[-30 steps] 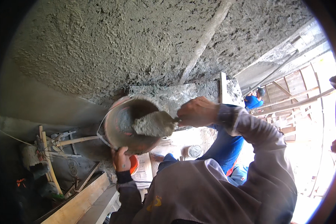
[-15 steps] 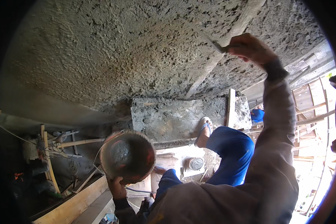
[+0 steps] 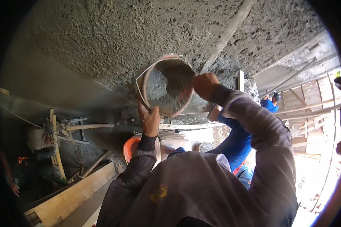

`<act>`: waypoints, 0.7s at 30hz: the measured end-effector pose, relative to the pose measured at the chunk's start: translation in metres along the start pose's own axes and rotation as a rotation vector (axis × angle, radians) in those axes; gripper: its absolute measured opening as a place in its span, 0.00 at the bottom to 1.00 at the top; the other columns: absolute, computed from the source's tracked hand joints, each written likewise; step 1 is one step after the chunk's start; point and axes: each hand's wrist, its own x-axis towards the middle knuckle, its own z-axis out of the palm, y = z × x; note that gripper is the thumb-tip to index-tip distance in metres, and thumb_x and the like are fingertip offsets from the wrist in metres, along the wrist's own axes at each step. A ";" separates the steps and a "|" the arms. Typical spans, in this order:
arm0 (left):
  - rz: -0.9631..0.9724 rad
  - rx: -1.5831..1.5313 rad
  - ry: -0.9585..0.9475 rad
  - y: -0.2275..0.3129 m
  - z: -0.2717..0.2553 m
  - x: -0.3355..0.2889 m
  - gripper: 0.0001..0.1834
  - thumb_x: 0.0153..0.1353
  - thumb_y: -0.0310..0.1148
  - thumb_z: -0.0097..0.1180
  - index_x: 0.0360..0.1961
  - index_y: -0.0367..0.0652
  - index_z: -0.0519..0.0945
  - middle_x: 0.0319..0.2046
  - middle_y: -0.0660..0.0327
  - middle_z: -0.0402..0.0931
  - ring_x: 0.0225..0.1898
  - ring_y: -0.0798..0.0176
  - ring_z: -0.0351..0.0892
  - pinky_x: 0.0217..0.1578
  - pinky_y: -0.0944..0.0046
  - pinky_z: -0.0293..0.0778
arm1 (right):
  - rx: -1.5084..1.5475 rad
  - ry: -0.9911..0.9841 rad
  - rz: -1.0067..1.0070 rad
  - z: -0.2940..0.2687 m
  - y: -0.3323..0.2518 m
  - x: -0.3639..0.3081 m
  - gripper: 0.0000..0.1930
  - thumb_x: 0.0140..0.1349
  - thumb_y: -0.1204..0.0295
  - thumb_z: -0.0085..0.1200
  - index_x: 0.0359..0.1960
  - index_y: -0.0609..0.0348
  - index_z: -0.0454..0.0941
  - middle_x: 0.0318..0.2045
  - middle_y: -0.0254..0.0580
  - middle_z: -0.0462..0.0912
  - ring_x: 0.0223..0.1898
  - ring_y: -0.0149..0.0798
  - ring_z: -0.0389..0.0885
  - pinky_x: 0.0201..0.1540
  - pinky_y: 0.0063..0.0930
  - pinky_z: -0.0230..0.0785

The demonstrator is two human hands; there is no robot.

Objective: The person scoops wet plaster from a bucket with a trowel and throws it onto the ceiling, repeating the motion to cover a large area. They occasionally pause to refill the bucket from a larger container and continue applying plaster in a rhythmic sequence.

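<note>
We see the largest thing first: the rough mortar wall (image 3: 113, 49) fills the top of the frame, crossed by a pale vertical strip (image 3: 228, 36) at the upper right. Half a second ago the right hand was up beside that strip with a trowel; now it has come down to the bucket, which we take as a return from the wall to the mortar supply.

The mortar bucket (image 3: 166, 109) has shifted too, from the lower left to just above the frame's centre, its mouth turned toward us and grey mortar (image 3: 155, 85) showing inside. Below it, left of centre, more of an orange container (image 3: 127, 149) now shows.

The left hand (image 3: 149, 121) grips the bucket at its lower-left side. The right hand (image 3: 206, 85) is a fist at its right rim, we judge around the trowel's handle; we cannot make out the blade.
</note>
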 end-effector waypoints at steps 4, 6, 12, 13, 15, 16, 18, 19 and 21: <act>-0.026 -0.183 0.002 0.034 -0.005 0.006 0.39 0.49 0.19 0.45 0.67 0.35 0.56 0.62 0.42 0.62 0.64 0.46 0.62 0.64 0.56 0.55 | -0.168 0.216 0.037 0.015 -0.066 0.013 0.06 0.55 0.71 0.52 0.26 0.56 0.80 0.23 0.41 0.81 0.26 0.39 0.83 0.21 0.34 0.71; -0.071 -0.111 0.035 0.044 -0.014 0.007 0.40 0.48 0.18 0.44 0.67 0.35 0.56 0.63 0.42 0.61 0.65 0.46 0.61 0.65 0.57 0.54 | -0.077 0.296 -0.015 0.010 -0.073 0.011 0.05 0.53 0.70 0.53 0.24 0.56 0.80 0.19 0.38 0.79 0.20 0.38 0.79 0.17 0.34 0.67; 0.227 -0.016 -0.097 0.068 -0.040 0.003 0.45 0.44 0.13 0.39 0.70 0.35 0.50 0.69 0.40 0.49 0.72 0.45 0.46 0.69 0.57 0.43 | -0.042 0.227 0.000 -0.018 -0.046 0.008 0.06 0.49 0.72 0.55 0.27 0.58 0.82 0.23 0.41 0.82 0.27 0.42 0.84 0.21 0.39 0.72; 0.254 -0.004 -0.118 0.071 -0.040 0.003 0.45 0.44 0.13 0.39 0.70 0.35 0.49 0.70 0.40 0.48 0.72 0.46 0.45 0.69 0.57 0.42 | 0.018 0.128 0.039 -0.019 -0.043 0.008 0.07 0.50 0.71 0.55 0.29 0.60 0.82 0.24 0.41 0.82 0.28 0.43 0.84 0.24 0.40 0.73; 0.250 -0.084 -0.166 0.076 -0.043 0.000 0.45 0.45 0.13 0.39 0.70 0.35 0.49 0.70 0.41 0.48 0.72 0.48 0.45 0.69 0.57 0.41 | 0.165 0.027 0.011 -0.015 -0.039 0.009 0.11 0.51 0.69 0.55 0.33 0.62 0.81 0.26 0.42 0.83 0.32 0.45 0.85 0.28 0.41 0.76; 0.224 -0.167 -0.194 0.077 -0.046 -0.001 0.45 0.45 0.13 0.38 0.70 0.35 0.50 0.70 0.41 0.48 0.72 0.49 0.45 0.69 0.58 0.41 | 0.223 -0.008 -0.009 -0.010 -0.041 0.007 0.13 0.52 0.67 0.56 0.35 0.63 0.81 0.26 0.43 0.83 0.31 0.45 0.85 0.27 0.40 0.76; 0.191 -0.206 -0.234 0.076 -0.055 -0.005 0.43 0.46 0.14 0.39 0.69 0.34 0.51 0.69 0.42 0.50 0.72 0.50 0.47 0.68 0.59 0.43 | 0.352 -0.187 -0.019 0.003 -0.044 0.002 0.18 0.52 0.62 0.59 0.39 0.63 0.80 0.25 0.44 0.82 0.26 0.43 0.84 0.24 0.35 0.75; 0.195 -0.173 -0.243 0.074 -0.057 -0.004 0.42 0.46 0.15 0.40 0.69 0.33 0.52 0.69 0.43 0.51 0.71 0.51 0.48 0.68 0.59 0.45 | 0.538 -0.298 0.012 0.011 -0.046 -0.001 0.21 0.52 0.58 0.61 0.42 0.62 0.80 0.24 0.44 0.82 0.22 0.41 0.83 0.21 0.31 0.74; 0.133 -0.146 -0.250 0.068 -0.061 -0.006 0.41 0.47 0.16 0.41 0.68 0.32 0.54 0.68 0.45 0.54 0.69 0.52 0.54 0.66 0.60 0.49 | 0.840 -0.276 -0.013 0.028 -0.050 -0.012 0.20 0.53 0.59 0.61 0.41 0.62 0.79 0.22 0.43 0.81 0.18 0.37 0.81 0.19 0.28 0.73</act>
